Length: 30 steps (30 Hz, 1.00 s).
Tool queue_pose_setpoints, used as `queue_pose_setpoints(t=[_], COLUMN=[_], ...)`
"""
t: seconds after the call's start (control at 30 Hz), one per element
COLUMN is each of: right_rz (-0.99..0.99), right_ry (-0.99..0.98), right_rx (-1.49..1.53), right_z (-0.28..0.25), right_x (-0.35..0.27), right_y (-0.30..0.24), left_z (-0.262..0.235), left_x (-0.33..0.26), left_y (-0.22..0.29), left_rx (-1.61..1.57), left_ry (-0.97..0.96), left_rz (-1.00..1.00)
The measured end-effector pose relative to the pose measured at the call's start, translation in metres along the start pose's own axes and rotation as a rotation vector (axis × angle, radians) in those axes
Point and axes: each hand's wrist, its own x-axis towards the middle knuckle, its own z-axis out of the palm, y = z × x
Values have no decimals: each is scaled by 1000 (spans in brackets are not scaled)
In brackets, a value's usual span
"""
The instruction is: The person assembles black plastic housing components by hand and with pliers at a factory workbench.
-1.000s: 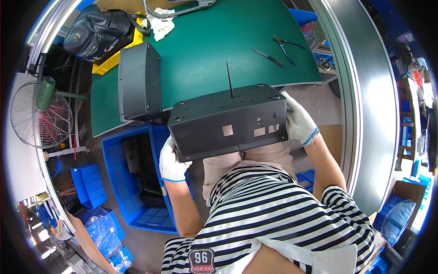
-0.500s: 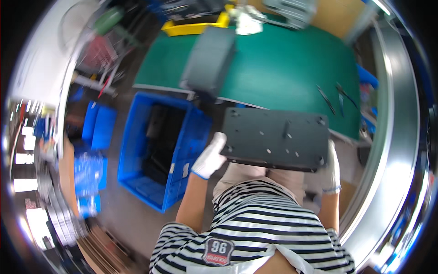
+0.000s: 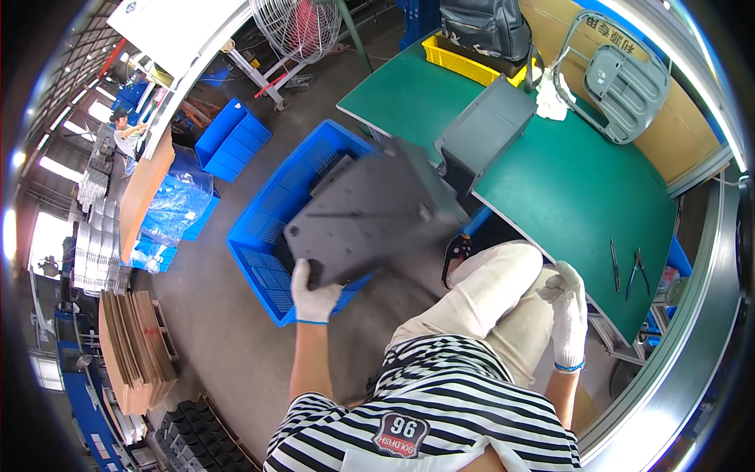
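My left hand [image 3: 314, 297], in a white knit glove, grips the lower corner of a dark grey box-shaped housing [image 3: 354, 206]. The housing is tilted over the blue crate [image 3: 259, 293] and smeared by motion; small holes and round corner marks show on its faces. Inside the crate, a similar dark part [image 3: 332, 175] shows partly behind it. Gloved too, my right hand [image 3: 568, 311] is beside my right knee, near the table's front edge. Its fingers are loosely bent and hold nothing. A second grey housing [image 3: 489, 126] stands on the green table [image 3: 562, 185].
Pliers [image 3: 638, 275] and a slim tool [image 3: 615, 263] lie at the table's right. A yellow tray [image 3: 472, 64] bears a black backpack [image 3: 487, 27], near a grey folding chair [image 3: 625, 86]. Cardboard sheets [image 3: 130, 354] stand left; a fan [image 3: 299, 27] and a co-worker [image 3: 126, 134] are beyond.
The housing has swung from in front of me leftward over the crate, carried by my left hand. My right hand has let go of it. The view has turned left.
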Motion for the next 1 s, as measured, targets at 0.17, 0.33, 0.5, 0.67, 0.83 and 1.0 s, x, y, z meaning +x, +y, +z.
queue_pose_setpoints(t=[0.17,0.33,0.5,0.67,0.83,1.0], right_rz=[27,96,259,488,515,509], right_ry=[43,129,259,175,311,82], right_rx=[-94,-66,168,852,1292,1380], right_z=[-1,-8,-30,-36,-58,-45], right_x=[-11,-24,-38,-38,-43,-35], right_y=[6,14,41,72,130,137], left_z=[3,-98,-188,-202,-156,-131], left_x=[57,136,109,-11,5,48], left_y=[63,87,-16,-169,-174,-171], left_rx=[201,665,1261,1951,2146,2078], left_ry=[122,721,936,843,203,118], left_rz=[154,183,129,-591,-713,-633])
